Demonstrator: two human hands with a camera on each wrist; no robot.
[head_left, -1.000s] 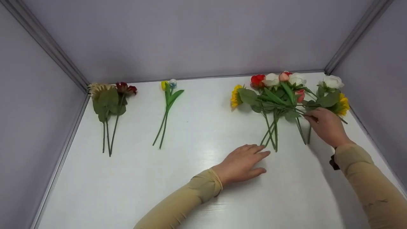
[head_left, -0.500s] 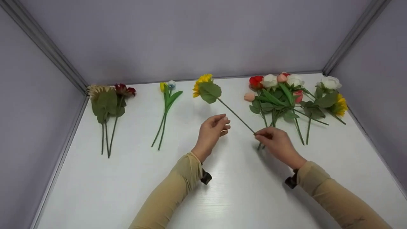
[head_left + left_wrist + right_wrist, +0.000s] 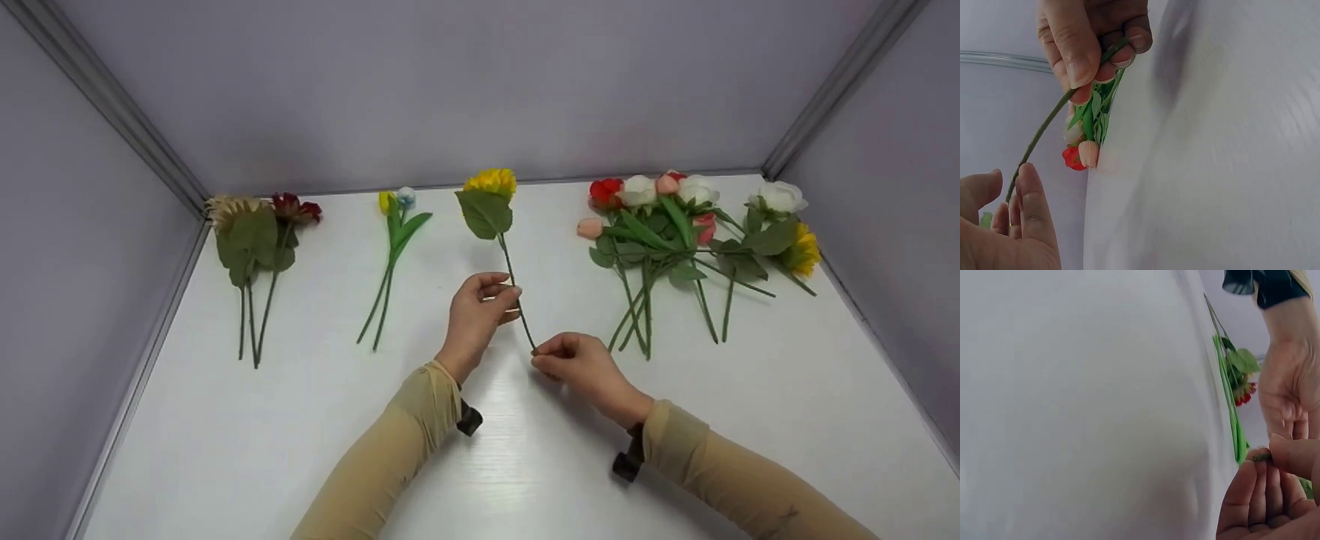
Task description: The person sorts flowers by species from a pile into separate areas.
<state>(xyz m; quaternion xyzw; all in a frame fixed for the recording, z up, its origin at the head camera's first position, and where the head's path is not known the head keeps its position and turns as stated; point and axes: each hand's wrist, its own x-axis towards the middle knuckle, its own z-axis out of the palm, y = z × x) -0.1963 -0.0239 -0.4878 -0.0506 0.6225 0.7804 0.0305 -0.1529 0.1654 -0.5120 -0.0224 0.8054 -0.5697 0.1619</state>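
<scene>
A yellow sunflower [image 3: 491,184] with a broad green leaf stands nearly upright above the table. My right hand [image 3: 585,367] pinches the lower end of its stem between thumb and fingers; the cut end shows at the fingertips in the right wrist view. My left hand [image 3: 480,315] is around the stem higher up. In the left wrist view the stem [image 3: 1041,132] runs down to the left hand's fingers [image 3: 1033,205], with the thumb apart from them. The bloom is mostly hidden in both wrist views.
At the right lies a mixed pile of flowers [image 3: 652,240], with red, white and peach blooms and another sunflower [image 3: 805,249]. Two tulips [image 3: 394,240] lie left of centre. Beige and dark red flowers [image 3: 251,240] lie far left. Panel walls [image 3: 480,90] enclose the table.
My right hand has drawn the sunflower from the right pile to the centre and turned it more upright. My left hand has risen from the table to the stem. A peach tulip is uncovered.
</scene>
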